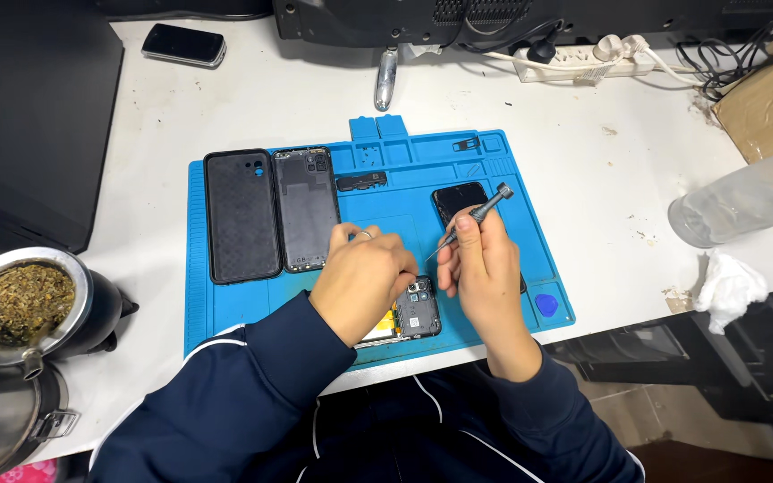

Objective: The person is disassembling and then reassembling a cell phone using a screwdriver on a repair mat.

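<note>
An opened phone lies on the blue work mat, its inner boards and camera block showing. My left hand rests on it and covers most of its body. My right hand holds a thin grey screwdriver, tip angled down-left toward the phone's top edge beside my left fingers. A dark phone screen lies partly behind my right hand.
On the mat's left lie a black phone case and a back cover. A small black part and a blue pick lie on the mat. A cup of dried herbs, a plastic bottle and a power strip stand around.
</note>
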